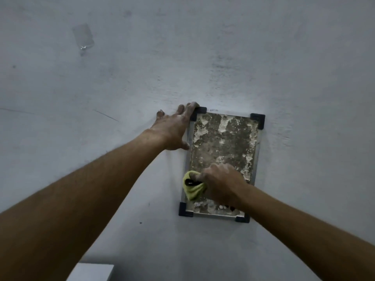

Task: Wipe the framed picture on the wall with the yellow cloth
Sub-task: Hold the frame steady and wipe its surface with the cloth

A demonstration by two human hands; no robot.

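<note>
A framed picture [223, 142] hangs on the grey wall, with a thin metal frame, black corner pieces and a mottled, blotchy surface. My left hand [172, 128] lies flat against the wall at the frame's upper left corner, fingers spread, fingertips on the top left black corner and thumb against the frame's left edge. My right hand [221, 183] is bunched around the yellow cloth [192, 187] and presses it on the lower left part of the picture. The cloth sticks out to the left of my fist, over the frame's left edge.
A clear plastic piece [83, 38] is stuck to the wall at the upper left. A white flat surface [91, 272] shows at the bottom edge, below my left forearm. The wall [304, 67] around the frame is bare, with faint scuffs.
</note>
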